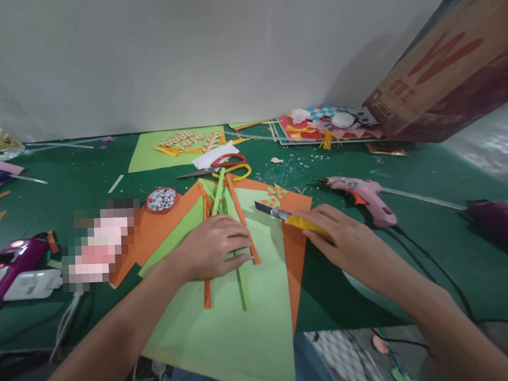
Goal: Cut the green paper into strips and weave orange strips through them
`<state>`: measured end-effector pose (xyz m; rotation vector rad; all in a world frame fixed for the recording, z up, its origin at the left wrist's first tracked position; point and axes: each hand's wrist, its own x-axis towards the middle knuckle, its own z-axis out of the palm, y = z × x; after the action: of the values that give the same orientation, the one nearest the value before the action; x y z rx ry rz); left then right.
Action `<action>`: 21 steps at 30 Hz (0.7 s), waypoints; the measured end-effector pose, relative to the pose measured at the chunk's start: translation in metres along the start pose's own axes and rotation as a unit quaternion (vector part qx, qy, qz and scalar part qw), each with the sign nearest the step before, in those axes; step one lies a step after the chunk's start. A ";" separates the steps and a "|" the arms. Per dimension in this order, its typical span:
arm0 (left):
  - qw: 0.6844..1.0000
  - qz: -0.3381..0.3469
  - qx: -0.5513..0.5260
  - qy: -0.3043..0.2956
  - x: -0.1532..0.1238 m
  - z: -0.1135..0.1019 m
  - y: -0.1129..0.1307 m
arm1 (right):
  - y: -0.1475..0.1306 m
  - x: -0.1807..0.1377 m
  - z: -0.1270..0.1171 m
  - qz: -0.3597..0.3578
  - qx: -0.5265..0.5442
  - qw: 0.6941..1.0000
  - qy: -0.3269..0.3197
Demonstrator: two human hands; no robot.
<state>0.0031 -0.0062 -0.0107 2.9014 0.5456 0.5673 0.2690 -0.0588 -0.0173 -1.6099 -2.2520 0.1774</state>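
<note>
My right hand [336, 232] grips the yellow handle of a box cutter [307, 226], its dark blade pointing left over the paper. My left hand [216, 244] lies over orange and green paper strips [243, 288] with its fingers apart, thumb below them; some strips pass under it. Beneath is a light green sheet of paper [230, 341], with orange paper [298, 255] showing at its right edge. A small woven piece of green and orange strips [275, 195] sits near the blade tip. Scissors [232, 166] with red and yellow handles lie beyond the strips.
A pink glue gun [364, 195] rests at right, its cord running off the table [437, 178]. At left are a round tub of small googly eyes [161, 200], a blurred-out object [100, 246] and a purple device [21, 265]. A cardboard box [445, 78] stands back right.
</note>
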 end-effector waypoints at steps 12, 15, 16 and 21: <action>0.996 0.055 0.068 0.022 0.002 0.005 -0.002 | -0.003 -0.049 -0.006 -0.115 -0.015 0.993 -0.023; 0.994 0.050 0.089 0.033 0.004 0.010 -0.001 | -0.002 -0.054 -0.008 -0.117 -0.010 0.993 -0.032; 0.994 0.045 0.091 0.038 0.004 0.011 -0.001 | -0.001 -0.053 -0.009 -0.108 -0.008 0.994 -0.030; 0.996 0.017 0.079 0.042 0.005 0.011 -0.001 | 0.000 -0.043 -0.009 0.017 0.035 0.999 0.033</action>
<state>0.0110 -0.0039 -0.0195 3.0527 0.5774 0.6842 0.2845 -0.0997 -0.0184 -1.5957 -2.1461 0.2077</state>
